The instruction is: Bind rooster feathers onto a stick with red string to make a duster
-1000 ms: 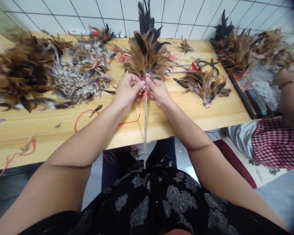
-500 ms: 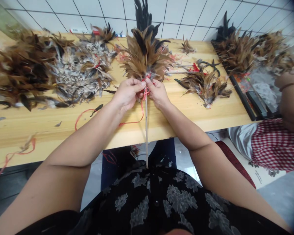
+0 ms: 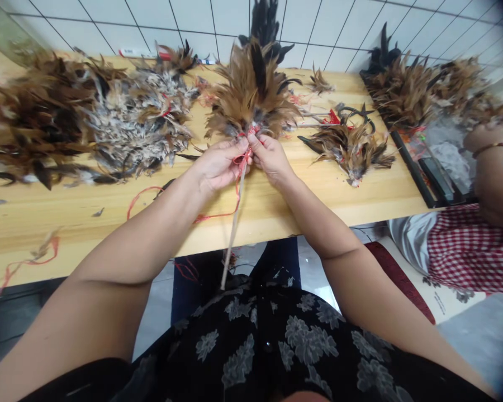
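A feather duster with brown feathers and black ones at its top lies ahead of me, its thin stick pointing back towards my body. My left hand is closed around the stick just below the feathers, thumb pressed near red string wound there. Pinched against the same bound spot is my right hand, its thumb and fingers at the base of the feathers. A loose end of the string trails left over the wooden table. What lies between the fingertips is partly hidden.
Piles of brown feathers and grey-white feathers lie to the left. On the right are a feather bunch, scissors and a black-edged tray. Another person's arm reaches in at far right. A tiled wall stands behind.
The stick's lower end has swung left, and the duster's feathered top has tilted right. Both hands stay at the binding. The other person's hand has shifted slightly.
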A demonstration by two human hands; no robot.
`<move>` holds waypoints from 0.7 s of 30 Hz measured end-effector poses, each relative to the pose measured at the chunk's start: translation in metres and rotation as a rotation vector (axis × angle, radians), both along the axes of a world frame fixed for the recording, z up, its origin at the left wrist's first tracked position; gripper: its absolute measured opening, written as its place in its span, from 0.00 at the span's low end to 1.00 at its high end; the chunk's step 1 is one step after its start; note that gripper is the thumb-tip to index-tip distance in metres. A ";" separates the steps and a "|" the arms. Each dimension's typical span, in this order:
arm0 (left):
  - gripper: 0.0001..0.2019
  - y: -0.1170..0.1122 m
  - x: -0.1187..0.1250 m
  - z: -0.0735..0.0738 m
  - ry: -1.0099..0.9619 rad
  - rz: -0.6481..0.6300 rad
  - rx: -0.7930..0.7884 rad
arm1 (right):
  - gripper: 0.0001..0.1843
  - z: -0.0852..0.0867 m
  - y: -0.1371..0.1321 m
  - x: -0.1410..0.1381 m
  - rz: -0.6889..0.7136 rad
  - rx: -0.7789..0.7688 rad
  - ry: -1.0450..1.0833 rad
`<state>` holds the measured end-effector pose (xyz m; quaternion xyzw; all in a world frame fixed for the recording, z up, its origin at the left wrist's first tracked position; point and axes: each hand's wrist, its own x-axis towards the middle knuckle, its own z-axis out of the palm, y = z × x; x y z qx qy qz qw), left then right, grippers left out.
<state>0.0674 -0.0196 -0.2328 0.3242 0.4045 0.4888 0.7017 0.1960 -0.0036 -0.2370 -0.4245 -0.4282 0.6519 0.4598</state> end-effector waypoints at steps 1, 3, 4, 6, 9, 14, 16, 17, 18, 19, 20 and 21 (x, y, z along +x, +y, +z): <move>0.12 -0.002 0.001 0.003 -0.032 -0.013 -0.022 | 0.24 0.001 0.000 0.002 0.023 -0.002 0.011; 0.13 -0.006 0.003 0.008 -0.079 -0.019 -0.048 | 0.25 0.002 0.000 0.006 0.083 -0.014 0.034; 0.13 -0.007 0.005 0.009 -0.085 -0.010 -0.046 | 0.26 0.003 0.001 0.007 0.115 -0.024 0.045; 0.13 -0.009 0.006 0.010 -0.083 0.008 -0.051 | 0.27 0.004 0.001 0.011 0.161 -0.047 0.065; 0.13 -0.008 0.007 0.007 -0.064 0.018 -0.076 | 0.28 0.005 0.001 0.013 0.170 -0.077 0.076; 0.13 -0.005 0.007 -0.002 -0.015 0.029 -0.072 | 0.28 0.003 0.001 0.013 0.139 -0.112 0.086; 0.15 -0.003 0.006 -0.006 0.021 0.030 -0.048 | 0.30 0.002 0.001 0.011 0.134 -0.126 0.092; 0.16 -0.003 0.006 -0.008 0.047 0.028 -0.028 | 0.30 0.002 0.001 0.011 0.131 -0.132 0.093; 0.16 -0.003 0.005 -0.010 0.076 0.026 -0.002 | 0.30 0.001 0.001 0.010 0.129 -0.138 0.090; 0.16 -0.002 0.005 -0.011 0.107 0.029 0.031 | 0.30 0.001 0.001 0.010 0.127 -0.143 0.087; 0.16 -0.002 0.004 -0.011 0.135 0.036 0.068 | 0.30 0.001 0.001 0.009 0.124 -0.145 0.082; 0.16 -0.002 0.003 -0.011 0.158 0.052 0.104 | 0.29 0.001 0.000 0.009 0.121 -0.145 0.077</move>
